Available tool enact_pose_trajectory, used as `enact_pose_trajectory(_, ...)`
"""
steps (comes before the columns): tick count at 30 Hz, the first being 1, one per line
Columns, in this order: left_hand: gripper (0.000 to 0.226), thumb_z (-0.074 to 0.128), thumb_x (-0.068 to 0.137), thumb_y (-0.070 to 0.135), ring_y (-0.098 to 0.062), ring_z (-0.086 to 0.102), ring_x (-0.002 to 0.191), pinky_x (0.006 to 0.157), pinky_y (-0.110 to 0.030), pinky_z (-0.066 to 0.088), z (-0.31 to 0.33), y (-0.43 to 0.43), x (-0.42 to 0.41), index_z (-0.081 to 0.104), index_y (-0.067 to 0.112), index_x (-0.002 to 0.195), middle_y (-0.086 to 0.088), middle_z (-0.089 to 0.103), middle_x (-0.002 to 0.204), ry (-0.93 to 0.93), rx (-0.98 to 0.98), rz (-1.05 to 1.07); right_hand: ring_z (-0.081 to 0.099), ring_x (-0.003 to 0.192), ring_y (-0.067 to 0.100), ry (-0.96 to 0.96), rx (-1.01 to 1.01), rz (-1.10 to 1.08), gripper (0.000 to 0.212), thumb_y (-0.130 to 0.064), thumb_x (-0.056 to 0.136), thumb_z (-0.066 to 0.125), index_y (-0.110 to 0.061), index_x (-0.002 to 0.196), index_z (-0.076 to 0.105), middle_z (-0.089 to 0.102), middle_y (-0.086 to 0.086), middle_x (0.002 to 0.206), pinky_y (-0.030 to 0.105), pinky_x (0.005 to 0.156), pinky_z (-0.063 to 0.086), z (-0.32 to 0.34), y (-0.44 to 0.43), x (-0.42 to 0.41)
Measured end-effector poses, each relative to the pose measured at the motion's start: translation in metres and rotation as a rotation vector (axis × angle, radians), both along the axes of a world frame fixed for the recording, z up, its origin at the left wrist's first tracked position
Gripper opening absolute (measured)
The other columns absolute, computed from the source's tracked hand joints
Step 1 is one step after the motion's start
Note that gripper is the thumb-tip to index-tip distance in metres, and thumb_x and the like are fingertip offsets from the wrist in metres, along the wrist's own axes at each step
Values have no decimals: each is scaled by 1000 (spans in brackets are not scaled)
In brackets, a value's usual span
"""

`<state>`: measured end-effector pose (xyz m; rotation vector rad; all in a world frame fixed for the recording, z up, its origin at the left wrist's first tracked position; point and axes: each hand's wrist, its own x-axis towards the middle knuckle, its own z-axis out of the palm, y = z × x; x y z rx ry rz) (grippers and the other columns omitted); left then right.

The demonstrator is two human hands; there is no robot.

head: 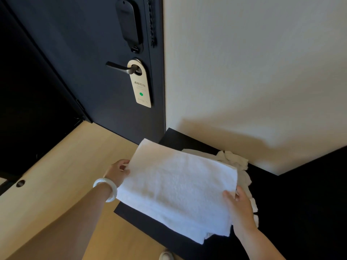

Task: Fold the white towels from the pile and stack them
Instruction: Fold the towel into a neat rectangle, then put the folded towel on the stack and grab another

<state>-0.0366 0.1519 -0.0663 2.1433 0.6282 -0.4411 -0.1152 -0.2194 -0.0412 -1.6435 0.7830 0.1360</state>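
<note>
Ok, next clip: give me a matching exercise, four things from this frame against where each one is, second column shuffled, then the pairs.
Things:
1. folded towel
2. crumpled towels
3. door tag
4. bracelet

Places:
A. hanging on the door handle
B. around the left wrist
C. held at its side edges by the left hand and right hand
D. heaped on the black surface by the wall, partly behind the held towel

Pairs: 1-C, 2-D, 3-A, 4-B
</note>
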Motion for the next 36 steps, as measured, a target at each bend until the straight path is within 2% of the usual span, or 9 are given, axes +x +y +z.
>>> enact_pose_trajectory(3, 46, 56, 95, 11, -28, 55, 108, 93, -42, 49, 1, -10, 3, 47, 22, 139, -7, 52, 128, -15, 201, -115, 64, 95, 20, 12, -124, 70, 26, -9, 93, 59, -25, 113, 59, 66, 2, 106, 40, 80, 55, 5, 1, 2)
enact_pose_trajectory(5, 63, 58, 95, 22, -31, 38, 133, 109, -45, 36, 3, -25, -1, 29, 23, 151, -8, 35, 148, -102, 515, -244, 56, 117, 26, -34, -553, 203, 49, -10, 89, 65, -16, 135, 48, 57, 5, 127, 40, 96, 48, 10, 7, 7)
enact_pose_trajectory(8, 87, 45, 94, 58, -29, -13, 150, 119, -55, 2, -2, -61, -12, -15, 35, 153, 1, -20, 162, -167, 631, -605, 19, 149, 29, -240, -1117, 592, 84, -30, 84, 69, -15, 155, 27, 25, 10, 160, 46, 120, 16, 19, 31, 11)
enact_pose_trajectory(12, 95, 27, 84, 81, -29, -44, 134, 111, -59, -21, -35, -83, -27, -44, 43, 133, 7, -53, 144, -29, 605, -839, -26, 147, 28, -119, -1123, 996, 92, -57, 92, 52, -25, 157, -5, -24, 3, 161, 54, 119, -12, -13, 42, 12)
enact_pose_trajectory(18, 95, 28, 84, 81, -26, -47, 131, 110, -60, -23, -47, -83, -16, -47, 46, 129, 8, -55, 141, 43, 607, -855, -31, 146, 29, -24, -1175, 1029, 85, -68, 91, 22, -27, 154, -17, -33, 4, 159, 56, 119, -10, -38, 35, 20)
enact_pose_trajectory(24, 93, 32, 91, 71, -31, -38, 138, 116, -58, -13, -31, -99, -26, -39, 35, 140, 3, -53, 142, 80, 621, -812, -40, 140, 10, -152, -979, 1027, 70, -50, 102, 35, -35, 156, -8, -37, -11, 156, 37, 115, -27, -28, 18, 12)
enact_pose_trajectory(28, 83, 29, 96, 63, -32, -25, 146, 119, -53, -3, -5, -150, -39, -30, 33, 147, 1, -38, 154, 31, 586, -772, -15, 147, -2, -196, -748, 789, 61, -43, 103, 43, -41, 154, 10, -12, -23, 160, 18, 118, -7, -17, -21, -5)
enact_pose_trajectory(31, 79, 31, 98, 58, -23, -34, 141, 116, -46, -11, 14, -219, -44, -32, 38, 143, 7, -40, 153, -156, 511, -885, 12, 147, 9, -109, -625, 522, 60, -39, 99, 54, -36, 152, 26, 15, -14, 160, 31, 120, 17, -14, -60, -9)
enact_pose_trajectory(36, 69, 29, 100, 56, -22, -28, 146, 117, -50, -12, 24, -329, -20, -6, 32, 155, 4, -29, 159, -285, 511, -1054, 38, 136, 19, 118, -35, 17, 69, -38, 92, 66, -31, 152, 32, 32, 1, 156, 36, 108, 37, -24, -122, -6)
